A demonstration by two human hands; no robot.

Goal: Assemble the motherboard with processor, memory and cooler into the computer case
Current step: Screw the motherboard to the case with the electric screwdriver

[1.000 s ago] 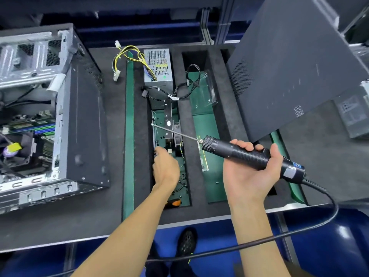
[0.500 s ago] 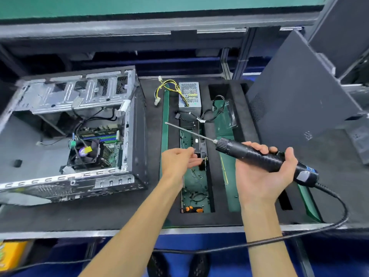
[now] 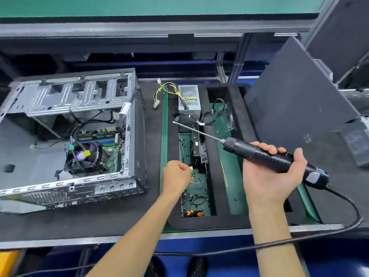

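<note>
Head view only. Step in hand, by judgement: fetching a screw to fasten the motherboard (image 3: 108, 148), already seated in the open computer case (image 3: 79, 136) with cooler (image 3: 83, 156) and memory (image 3: 97, 140) fitted. Case lay on its side at left of the foam tray (image 3: 153, 136), well apart from both hands. Left hand (image 3: 176, 175) hovered over the middle tray slot (image 3: 196, 188), fingers curled together, apparently pinching something small at the tips; too small to confirm as a screw, and a thin wire ran just beside the fingertips. Right hand (image 3: 273, 172) held palm-up, fingers and thumb wrapped round the black electric screwdriver (image 3: 275, 159), long bit aimed up-left over the slot, tip near the power supply (image 3: 188, 98) but apart from it. Corded tail looped off right and under the wrists. Side panel (image 3: 295, 96) leaned upright at far right. Next move probably: seat the pinched part on the bit tip, then carry both across to a board mounting hole. Needed there: bit swung left clear of the case wall and loose cables, driver held square to the board. Board itself untouched by either hand, nearer the left one.
</note>
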